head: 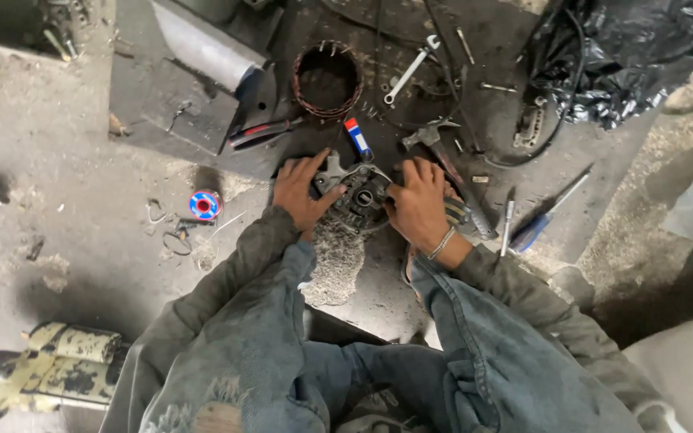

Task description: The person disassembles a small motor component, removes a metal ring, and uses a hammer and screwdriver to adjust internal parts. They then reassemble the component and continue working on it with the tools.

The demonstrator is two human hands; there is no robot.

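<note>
I am crouched over a dirty workshop floor, looking down past my knees in worn blue jeans. Both my hands rest on a round, dark metal motor part [358,196] lying on the floor just in front of me. My left hand [302,191] lies spread over its left edge, fingers apart and pressing on the casing. My right hand [417,200], with a bracelet at the wrist, curls over its right edge, fingers bent against the rim; both hands are closed on the part from opposite sides. Just beyond it stands a small red, white and blue tube [357,135]. Farther off lies a ring of copper winding [326,78], with a silver spanner [407,74] to its right. A hammer [443,164] lies near my right hand, and a blue-handled screwdriver [547,212] farther right. A red and blue tape roll [204,204] sits well to my left.
</note>
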